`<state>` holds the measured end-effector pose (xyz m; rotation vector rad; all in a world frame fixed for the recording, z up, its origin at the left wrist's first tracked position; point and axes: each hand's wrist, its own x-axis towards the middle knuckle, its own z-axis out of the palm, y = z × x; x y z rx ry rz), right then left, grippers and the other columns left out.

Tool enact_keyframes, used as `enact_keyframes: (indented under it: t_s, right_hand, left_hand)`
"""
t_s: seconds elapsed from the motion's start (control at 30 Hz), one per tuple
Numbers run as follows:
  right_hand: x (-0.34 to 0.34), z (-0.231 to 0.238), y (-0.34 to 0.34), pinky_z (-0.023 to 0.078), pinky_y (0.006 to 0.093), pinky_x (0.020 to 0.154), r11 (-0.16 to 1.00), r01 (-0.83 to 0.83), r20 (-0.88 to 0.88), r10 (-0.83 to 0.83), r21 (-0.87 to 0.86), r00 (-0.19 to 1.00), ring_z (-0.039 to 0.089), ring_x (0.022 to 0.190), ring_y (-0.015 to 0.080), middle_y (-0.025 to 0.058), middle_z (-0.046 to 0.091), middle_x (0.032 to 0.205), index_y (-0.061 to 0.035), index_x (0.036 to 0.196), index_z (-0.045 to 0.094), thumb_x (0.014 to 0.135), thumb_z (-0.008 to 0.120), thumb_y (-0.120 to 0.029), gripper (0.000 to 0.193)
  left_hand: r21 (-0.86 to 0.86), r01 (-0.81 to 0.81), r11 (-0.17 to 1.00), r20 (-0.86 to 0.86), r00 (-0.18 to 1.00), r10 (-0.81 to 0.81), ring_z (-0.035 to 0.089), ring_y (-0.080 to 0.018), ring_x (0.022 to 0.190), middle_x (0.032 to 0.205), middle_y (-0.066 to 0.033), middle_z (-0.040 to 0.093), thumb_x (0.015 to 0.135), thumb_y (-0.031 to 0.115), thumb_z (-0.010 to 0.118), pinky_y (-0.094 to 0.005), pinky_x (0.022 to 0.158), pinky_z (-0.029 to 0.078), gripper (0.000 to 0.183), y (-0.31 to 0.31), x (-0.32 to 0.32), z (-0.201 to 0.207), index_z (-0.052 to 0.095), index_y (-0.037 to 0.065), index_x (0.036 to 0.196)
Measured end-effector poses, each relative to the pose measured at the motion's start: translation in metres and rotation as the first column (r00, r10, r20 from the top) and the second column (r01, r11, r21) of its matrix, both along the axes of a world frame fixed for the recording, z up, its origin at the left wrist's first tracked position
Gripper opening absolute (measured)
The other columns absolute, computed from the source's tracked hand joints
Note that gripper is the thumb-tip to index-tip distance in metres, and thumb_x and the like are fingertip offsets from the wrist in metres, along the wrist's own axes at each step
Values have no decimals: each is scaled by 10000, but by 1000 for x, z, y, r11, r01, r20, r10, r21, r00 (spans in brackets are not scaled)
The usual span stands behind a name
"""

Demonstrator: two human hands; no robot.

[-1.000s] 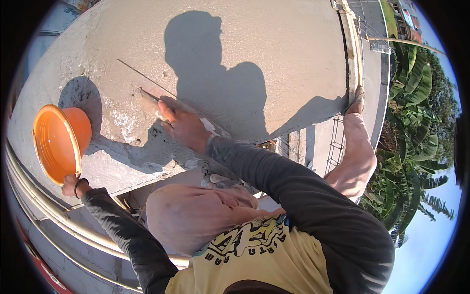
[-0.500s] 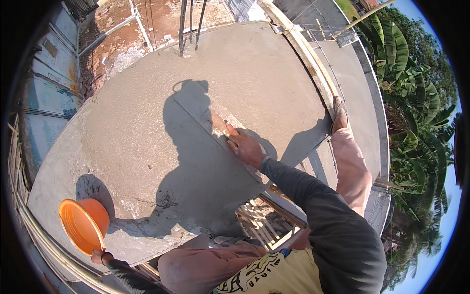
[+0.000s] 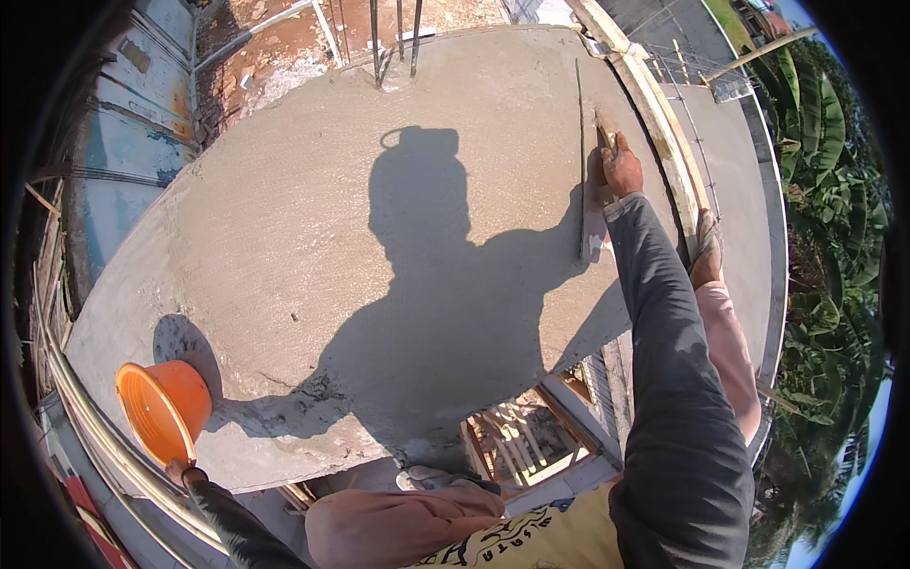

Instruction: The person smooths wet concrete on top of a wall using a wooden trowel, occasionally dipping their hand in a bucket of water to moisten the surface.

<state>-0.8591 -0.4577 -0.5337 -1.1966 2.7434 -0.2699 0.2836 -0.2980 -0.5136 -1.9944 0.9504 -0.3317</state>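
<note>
At the far right of the wet grey cement surface (image 3: 275, 228), my right hand (image 3: 623, 173) is closed round the handle of a long plastering float (image 3: 593, 237). The float lies on the cement, its length running away from me, close to the wooden edge board. At the lower left, my left hand (image 3: 178, 471) grips the rim of an orange bucket (image 3: 180, 403), which is tipped so that its mouth faces left. Only part of that hand shows, and I see no contents inside the bucket. My shadow falls across the middle of the cement.
A wooden board (image 3: 654, 119) borders the cement on the right, with a bare foot (image 3: 706, 248) against it. Dark steel rods (image 3: 396, 43) rise at the far edge. An opening with timber pieces (image 3: 517, 441) lies below, near my knee. Bamboo poles (image 3: 95, 417) run along the left.
My right hand has carried the float from the middle to the far right, and the float has turned from slanting to nearly straight away from me. The left hand still holds the bucket.
</note>
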Motion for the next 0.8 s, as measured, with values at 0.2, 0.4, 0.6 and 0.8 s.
enact_keyframes:
  t_s: [0.2,0.4,0.6,0.8]
  right_hand:
    - [155,12,185,541,466,766,976,-69,148,101,-208,984,687,926,432,263,670,1142,-169,1560,254,962,593,-257,694]
    - [269,52,180,534,405,846,791,-580,395,604,-195,692,653,1032,367,192,617,1253,-175,1508,387,914,658,-223,655]
    - [362,44,176,535,444,811,468,-879,499,786,-93,365,626,934,388,207,591,1110,-191,1525,343,910,643,-202,684]
    - [395,54,215,517,473,818,343,-935,571,788,-92,232,598,942,396,230,569,1076,-182,1540,282,928,605,-180,692]
  left_hand:
    - [-938,-190,291,-60,914,402,637,-330,1075,1058,-108,714,827,327,585,-545,982,394,437,7,12,77,645,143,1219]
    - [-509,-853,114,-606,261,-751,676,-167,841,1108,-128,703,953,30,571,-264,774,553,233,-68,-48,153,605,1,1182]
    - [-240,-971,-2,-774,192,-603,232,-70,427,526,84,283,930,303,687,-250,445,202,224,-96,-129,213,621,104,850]
    - [-120,-993,4,-705,82,-704,213,-86,424,531,57,306,948,343,656,-257,445,206,352,-80,-226,304,519,115,717]
